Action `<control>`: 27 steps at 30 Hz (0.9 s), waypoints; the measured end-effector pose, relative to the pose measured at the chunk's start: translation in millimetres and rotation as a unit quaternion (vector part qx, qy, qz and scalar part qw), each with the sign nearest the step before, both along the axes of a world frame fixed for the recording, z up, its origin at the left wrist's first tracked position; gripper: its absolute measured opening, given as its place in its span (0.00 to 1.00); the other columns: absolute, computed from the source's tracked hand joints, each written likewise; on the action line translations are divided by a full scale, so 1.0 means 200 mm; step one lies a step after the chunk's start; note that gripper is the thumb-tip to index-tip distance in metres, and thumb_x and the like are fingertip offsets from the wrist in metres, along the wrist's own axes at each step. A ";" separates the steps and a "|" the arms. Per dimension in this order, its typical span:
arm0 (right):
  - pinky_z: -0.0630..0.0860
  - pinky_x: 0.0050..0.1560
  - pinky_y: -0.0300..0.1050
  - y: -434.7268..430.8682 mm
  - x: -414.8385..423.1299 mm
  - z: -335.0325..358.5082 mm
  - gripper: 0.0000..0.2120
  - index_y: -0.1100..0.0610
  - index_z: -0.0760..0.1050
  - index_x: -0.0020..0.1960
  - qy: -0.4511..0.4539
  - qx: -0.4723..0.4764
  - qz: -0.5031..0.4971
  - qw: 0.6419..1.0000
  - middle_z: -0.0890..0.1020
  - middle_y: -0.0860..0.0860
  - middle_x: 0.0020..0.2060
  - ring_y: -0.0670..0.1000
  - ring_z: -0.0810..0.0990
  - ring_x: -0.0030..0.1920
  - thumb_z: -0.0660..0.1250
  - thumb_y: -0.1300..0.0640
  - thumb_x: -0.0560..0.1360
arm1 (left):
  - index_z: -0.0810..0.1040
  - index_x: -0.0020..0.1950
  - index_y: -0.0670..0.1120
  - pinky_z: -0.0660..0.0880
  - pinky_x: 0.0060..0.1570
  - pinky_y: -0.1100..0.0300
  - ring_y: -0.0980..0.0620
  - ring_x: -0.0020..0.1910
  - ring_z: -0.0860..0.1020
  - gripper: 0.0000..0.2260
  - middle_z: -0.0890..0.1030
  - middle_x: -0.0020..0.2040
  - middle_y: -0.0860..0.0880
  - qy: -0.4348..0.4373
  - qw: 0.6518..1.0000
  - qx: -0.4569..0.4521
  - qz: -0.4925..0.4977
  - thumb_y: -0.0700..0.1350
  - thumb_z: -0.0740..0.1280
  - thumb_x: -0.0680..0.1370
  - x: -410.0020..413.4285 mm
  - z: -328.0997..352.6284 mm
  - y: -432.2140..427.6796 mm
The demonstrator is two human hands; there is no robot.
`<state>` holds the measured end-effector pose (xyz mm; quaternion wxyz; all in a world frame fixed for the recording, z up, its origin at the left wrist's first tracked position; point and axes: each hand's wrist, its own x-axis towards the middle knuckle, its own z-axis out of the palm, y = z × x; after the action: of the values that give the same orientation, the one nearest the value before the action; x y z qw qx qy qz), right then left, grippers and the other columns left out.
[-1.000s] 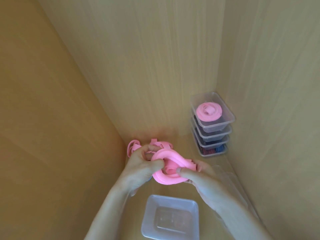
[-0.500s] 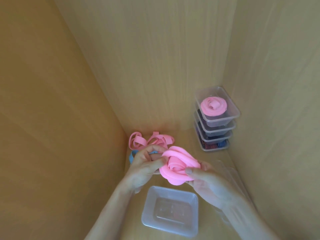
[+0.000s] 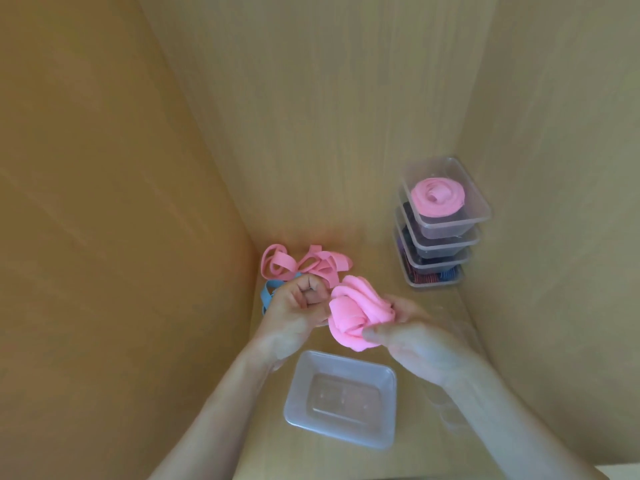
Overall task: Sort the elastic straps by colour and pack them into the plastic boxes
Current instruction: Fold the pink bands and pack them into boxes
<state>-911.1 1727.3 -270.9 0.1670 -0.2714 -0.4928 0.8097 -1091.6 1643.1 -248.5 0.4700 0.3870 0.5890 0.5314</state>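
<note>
My right hand (image 3: 412, 344) grips a rolled bundle of pink elastic strap (image 3: 356, 317), thumb over its front. My left hand (image 3: 298, 310) is beside the roll with curled fingers touching its left side; whether it pinches the strap I cannot tell. Below the hands sits an empty clear plastic box (image 3: 346, 434). Loose pink straps (image 3: 304, 265) lie behind my left hand, with a blue strap (image 3: 268, 294) partly hidden under it. At the back right stands a stack of plastic boxes (image 3: 440, 244); the top one holds a pink roll (image 3: 437, 196).
Wooden walls close in on the left, back and right, forming a narrow compartment. Clear plastic lids (image 3: 446, 407) lie on the floor under my right forearm. The lower stacked boxes hold dark, red and blue straps.
The pink strap has gone from a loose coil to a tight roll. Both hands have shifted slightly nearer the empty box, the right hand now wrapping the roll.
</note>
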 end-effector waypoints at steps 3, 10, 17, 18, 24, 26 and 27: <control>0.78 0.56 0.46 -0.01 0.01 -0.03 0.21 0.63 0.81 0.54 0.055 -0.024 -0.060 0.996 0.85 0.59 0.50 0.56 0.83 0.53 0.74 0.70 0.61 | 0.75 0.45 0.36 0.75 0.54 0.48 0.46 0.47 0.79 0.07 0.82 0.46 0.38 0.051 0.998 0.019 0.035 0.26 0.66 0.77 0.02 -0.01 -0.02; 0.76 0.59 0.49 -0.01 0.02 -0.06 0.25 0.69 0.77 0.58 0.034 -0.023 -0.073 0.996 0.84 0.61 0.50 0.56 0.83 0.52 0.77 0.73 0.62 | 0.77 0.58 0.50 0.74 0.64 0.61 0.56 0.61 0.79 0.16 0.80 0.60 0.56 0.161 0.987 -0.003 -0.027 0.47 0.77 0.74 0.05 -0.04 -0.12; 0.79 0.53 0.44 -0.01 0.02 -0.09 0.31 0.64 0.78 0.60 0.000 0.042 -0.086 0.995 0.85 0.57 0.49 0.54 0.84 0.51 0.80 0.67 0.58 | 0.74 0.62 0.56 0.70 0.55 0.72 0.61 0.58 0.74 0.22 0.73 0.59 0.61 0.380 0.924 0.037 -0.008 0.54 0.77 0.71 0.03 -0.09 -0.14; 0.80 0.52 0.43 -0.01 0.02 -0.09 0.30 0.62 0.78 0.59 -0.006 0.047 -0.093 0.995 0.86 0.54 0.46 0.53 0.84 0.50 0.80 0.67 0.58 | 0.74 0.62 0.56 0.71 0.54 0.70 0.60 0.57 0.75 0.22 0.74 0.57 0.60 0.383 0.923 0.039 -0.012 0.54 0.77 0.72 0.03 -0.09 -0.14; 0.80 0.53 0.48 -0.04 0.00 -0.10 0.25 0.62 0.76 0.57 -0.078 0.120 -0.039 0.989 0.85 0.56 0.49 0.52 0.84 0.49 0.81 0.65 0.63 | 0.71 0.51 0.61 0.76 0.46 0.59 0.59 0.49 0.76 0.13 0.75 0.48 0.61 0.451 0.890 0.022 -0.055 0.57 0.72 0.71 -0.03 -0.09 -0.18; 0.79 0.51 0.46 -0.05 0.00 -0.11 0.23 0.63 0.76 0.58 -0.079 0.119 -0.028 0.989 0.85 0.57 0.50 0.52 0.83 0.48 0.80 0.68 0.66 | 0.70 0.51 0.60 0.75 0.42 0.59 0.61 0.46 0.76 0.13 0.75 0.47 0.61 0.515 0.855 0.009 -0.068 0.61 0.69 0.71 -0.02 -0.10 -0.18; 0.80 0.50 0.44 -0.05 0.00 -0.11 0.24 0.63 0.76 0.58 -0.076 0.117 -0.026 0.990 0.85 0.56 0.49 0.52 0.83 0.48 0.80 0.66 0.65 | 0.71 0.52 0.59 0.75 0.41 0.59 0.61 0.45 0.75 0.13 0.74 0.47 0.61 0.528 0.846 0.009 -0.066 0.61 0.68 0.71 -0.02 -0.11 -0.18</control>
<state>-911.3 1716.6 -292.8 0.1809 -0.3235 -0.5879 0.7190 -1095.6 1607.2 -270.3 0.1184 0.6516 0.7164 0.2192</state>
